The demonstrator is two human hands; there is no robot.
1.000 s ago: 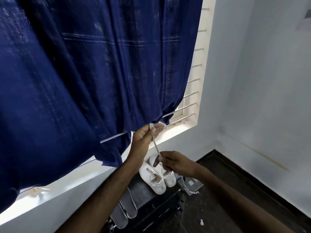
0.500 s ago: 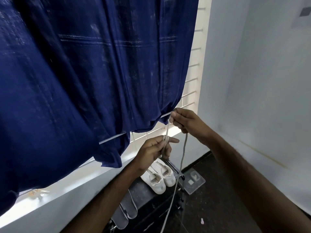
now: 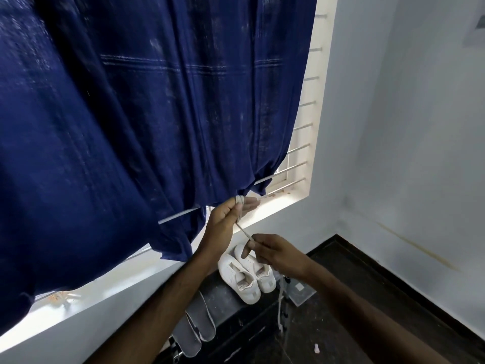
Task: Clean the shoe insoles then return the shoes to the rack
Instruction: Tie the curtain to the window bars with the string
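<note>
The left hand (image 3: 228, 219) was raised with its forearm slanting up from the lower middle, palm turned toward the window, fingers partly extended. Several turns of a pale flat shoelace (image 3: 242, 227) were wound around its fingers (image 3: 249, 206), the thumb lying against the coil — the hand gripped the lace. Just behind it hung the gathered lower edge of a dark blue woven curtain (image 3: 157, 114), with a thin white metal bar (image 3: 178, 216) running out past its thumb side.

The right hand (image 3: 273, 252) sat lower and a little to the right, forearm coming in from the lower right corner. Its thumb and forefinger pinched the lace, the other fingers curled under, and the short stretch between the two hands ran taut on a slant. A loose length of the lace dropped below the right wrist toward the dark floor (image 3: 341, 324).

Directly beneath the right hand — partly covered by it — a pair of white low-top sneakers (image 3: 244, 277) stood side by side on a black rack (image 3: 236, 324). Below the left forearm, two grey foam insoles (image 3: 194, 327) lay overlapping at the rack's near edge.
</note>
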